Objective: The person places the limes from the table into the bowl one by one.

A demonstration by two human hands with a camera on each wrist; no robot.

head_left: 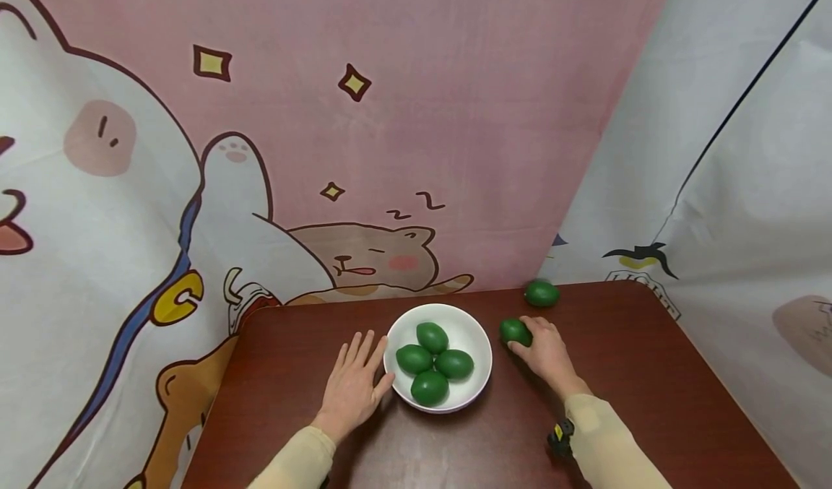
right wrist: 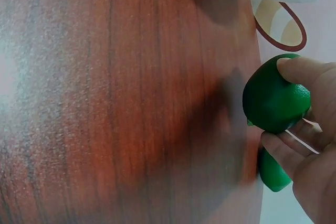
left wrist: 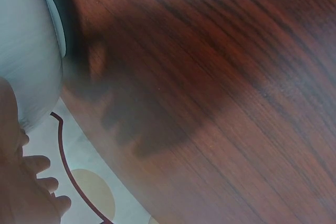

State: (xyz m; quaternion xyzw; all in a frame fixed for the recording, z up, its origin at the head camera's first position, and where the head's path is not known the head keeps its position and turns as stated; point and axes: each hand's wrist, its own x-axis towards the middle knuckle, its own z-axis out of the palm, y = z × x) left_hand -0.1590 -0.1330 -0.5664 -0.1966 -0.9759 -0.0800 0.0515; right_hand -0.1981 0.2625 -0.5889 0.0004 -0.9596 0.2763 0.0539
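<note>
A white bowl (head_left: 479,344) holding several green limes (head_left: 430,388) stands on the table. Spread and fairly straight, the fingers of my left hand (head_left: 353,388) lie against the bowl's left side; the left wrist view shows that hand (left wrist: 23,187) beside the bowl's white wall (left wrist: 29,40). Right of the bowl, my right hand (head_left: 547,350) grips another lime (head_left: 511,331) between thumb and fingers. The right wrist view shows this lime (right wrist: 270,95) in the grasp, low over the tabletop. One more lime (head_left: 542,294) lies farther back, beyond the right hand.
The dark reddish-brown wooden table (head_left: 286,373) ends at a back edge close behind the bowl. A pink and white cartoon cloth (head_left: 494,113) hangs directly behind it. The loose lime sits right at that back edge.
</note>
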